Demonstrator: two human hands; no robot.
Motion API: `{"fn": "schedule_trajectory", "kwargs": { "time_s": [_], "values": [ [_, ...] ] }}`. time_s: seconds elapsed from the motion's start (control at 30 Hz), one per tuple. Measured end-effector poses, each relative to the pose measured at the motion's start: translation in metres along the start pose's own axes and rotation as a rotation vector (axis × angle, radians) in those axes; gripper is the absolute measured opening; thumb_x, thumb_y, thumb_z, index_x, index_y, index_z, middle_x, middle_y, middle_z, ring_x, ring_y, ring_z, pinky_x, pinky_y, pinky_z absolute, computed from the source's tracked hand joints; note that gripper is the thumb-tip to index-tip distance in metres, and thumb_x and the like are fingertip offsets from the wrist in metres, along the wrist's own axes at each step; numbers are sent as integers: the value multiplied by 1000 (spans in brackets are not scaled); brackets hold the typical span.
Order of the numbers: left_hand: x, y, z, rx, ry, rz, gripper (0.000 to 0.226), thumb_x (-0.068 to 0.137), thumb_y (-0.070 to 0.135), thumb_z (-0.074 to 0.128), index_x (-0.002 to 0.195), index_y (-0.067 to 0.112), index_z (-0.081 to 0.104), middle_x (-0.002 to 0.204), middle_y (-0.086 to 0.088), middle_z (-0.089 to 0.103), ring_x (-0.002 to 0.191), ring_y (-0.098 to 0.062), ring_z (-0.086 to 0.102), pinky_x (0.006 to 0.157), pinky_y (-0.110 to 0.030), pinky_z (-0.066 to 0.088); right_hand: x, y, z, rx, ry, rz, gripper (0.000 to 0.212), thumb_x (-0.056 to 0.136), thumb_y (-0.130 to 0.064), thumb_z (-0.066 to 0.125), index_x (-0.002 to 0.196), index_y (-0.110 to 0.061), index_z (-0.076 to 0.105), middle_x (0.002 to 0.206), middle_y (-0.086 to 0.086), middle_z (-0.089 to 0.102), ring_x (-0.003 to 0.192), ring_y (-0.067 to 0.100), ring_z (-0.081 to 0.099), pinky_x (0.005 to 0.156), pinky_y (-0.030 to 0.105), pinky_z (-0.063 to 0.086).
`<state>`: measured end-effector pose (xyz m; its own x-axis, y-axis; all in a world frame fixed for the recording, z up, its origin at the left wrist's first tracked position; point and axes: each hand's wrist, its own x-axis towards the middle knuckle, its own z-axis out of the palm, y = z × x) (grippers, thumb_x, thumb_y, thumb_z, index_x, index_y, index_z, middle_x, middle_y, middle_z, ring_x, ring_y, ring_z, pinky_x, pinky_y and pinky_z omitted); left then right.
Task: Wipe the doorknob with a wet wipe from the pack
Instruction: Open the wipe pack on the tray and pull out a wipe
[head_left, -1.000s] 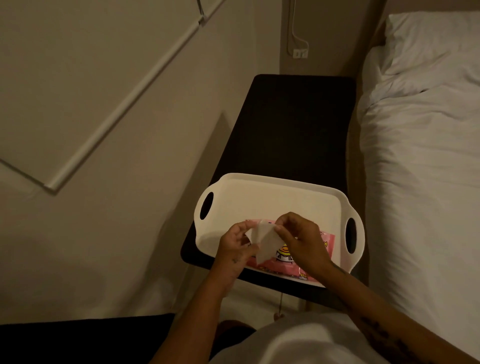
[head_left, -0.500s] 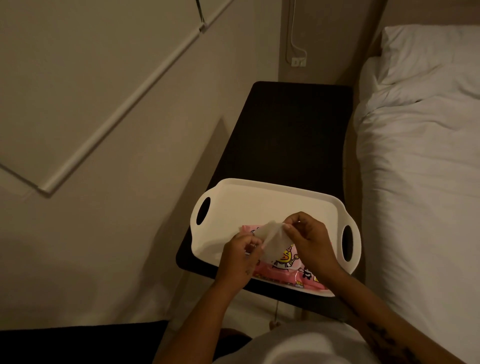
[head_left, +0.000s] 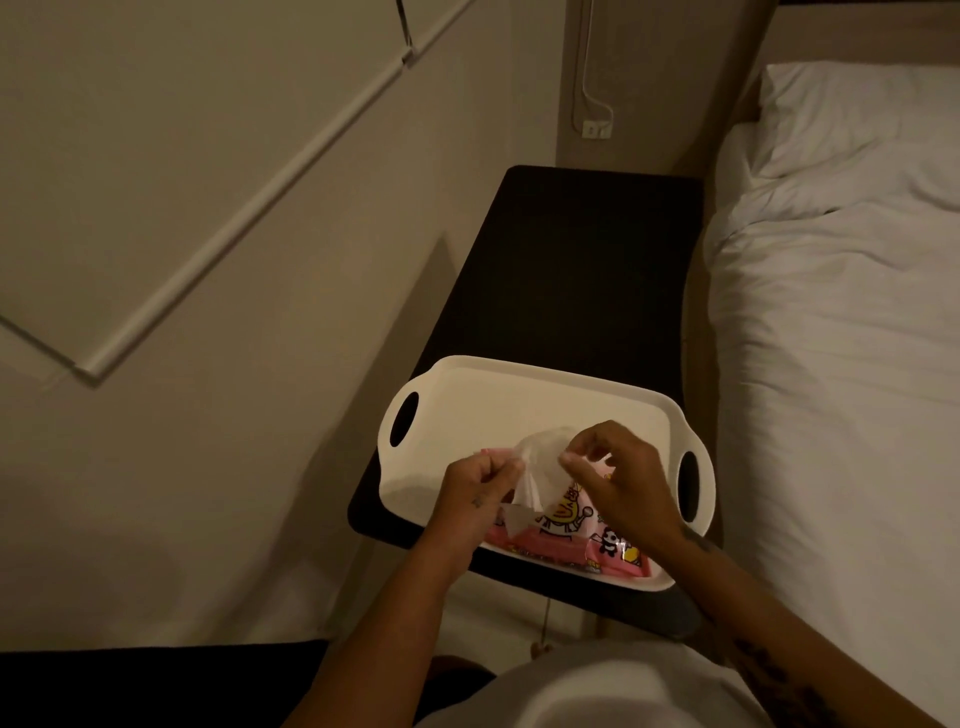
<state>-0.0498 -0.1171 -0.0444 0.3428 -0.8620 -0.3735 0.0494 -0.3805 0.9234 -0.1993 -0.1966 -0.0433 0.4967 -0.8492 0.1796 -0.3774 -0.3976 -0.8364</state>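
Since a sec ago the wet wipe (head_left: 540, 467) has opened from a folded square into a loose sheet, both hands working it over the pink wipe pack (head_left: 576, 535) on the white tray (head_left: 519, 395). Left hand (head_left: 475, 499) pinches one edge, right hand (head_left: 621, 483) the other. Wipe's out & nearly ready; doorknob not in view.

1. Both forearms are bare, with no sleeves over them above the white tray (head_left: 519, 384).
2. The right forearm (head_left: 769, 649) carries dark tattoos; the left hand (head_left: 475, 501) has a small dark mark.
3. A white garment (head_left: 597, 691) covers the torso, nearer the camera than the tray.
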Motion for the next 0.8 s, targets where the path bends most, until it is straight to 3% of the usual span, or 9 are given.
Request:
{"fn": "schedule_trajectory", "kwargs": {
  "time_s": [0.1, 0.2, 0.23, 0.3, 0.5, 0.67, 0.8],
  "values": [
    [0, 2, 5, 24, 14, -5, 26, 91, 24, 53, 101, 4, 65, 97, -20, 69, 85, -25, 64, 66, -27, 52, -8, -1, 7, 38, -167, 62, 13, 78, -32, 67, 78, -22, 59, 81, -3, 63, 74, 13, 57, 64, 29, 49],
    [-1, 3, 6, 13, -2, -7, 25, 92, 23, 52, 99, 2, 65, 77, -6, 65, 67, -12, 58, 58, -20, 48, -9, 1, 10, 67, -203, 138, 10, 78, -26, 68, 83, -19, 62, 80, -4, 64, 70, 16, 60, 63, 33, 52],
    [-2, 3, 6, -1, -2, -10, 25, 92, 22, 52, 99, 2, 64, 71, -2, 61, 62, -9, 55, 56, -18, 47, -9, 1, 11, 81, -191, 163, 6, 79, -20, 68, 81, -20, 62, 77, -5, 63, 69, 17, 60, 63, 34, 52],
    [-1, 2, 4, -22, 12, -10, 24, 92, 21, 52, 99, 2, 65, 68, 0, 58, 58, -7, 52, 54, -17, 47, -9, 2, 10, 125, -147, 213, 17, 81, -10, 65, 73, -23, 61, 71, -5, 63, 68, 20, 61, 65, 36, 53],
    [-2, 0, -9, -12, 85, 16, 15, 92, 24, 50, 85, 20, 63, 79, -2, 62, 74, -13, 57, 60, -18, 51, -7, 11, -4, 210, -30, 324, 17, 86, -10, 58, 72, -19, 61, 77, 5, 66, 76, 22, 64, 69, 32, 55],
    [-1, -2, -26, 94, 180, 33, 17, 94, 21, 46, 82, 15, 56, 70, 0, 50, 64, -9, 47, 50, -10, 44, -3, 20, -17, 200, 81, 382, 19, 85, -8, 59, 69, -17, 61, 80, 11, 67, 76, 24, 64, 64, 30, 54],
    [4, -1, -36, 174, 254, 44, 17, 95, 21, 45, 87, 9, 55, 71, 2, 51, 63, -9, 43, 58, -21, 39, 3, 28, -29, 184, 132, 411, 16, 83, -8, 61, 69, -15, 62, 79, 8, 67, 72, 24, 64, 58, 24, 49]
  ]
}}
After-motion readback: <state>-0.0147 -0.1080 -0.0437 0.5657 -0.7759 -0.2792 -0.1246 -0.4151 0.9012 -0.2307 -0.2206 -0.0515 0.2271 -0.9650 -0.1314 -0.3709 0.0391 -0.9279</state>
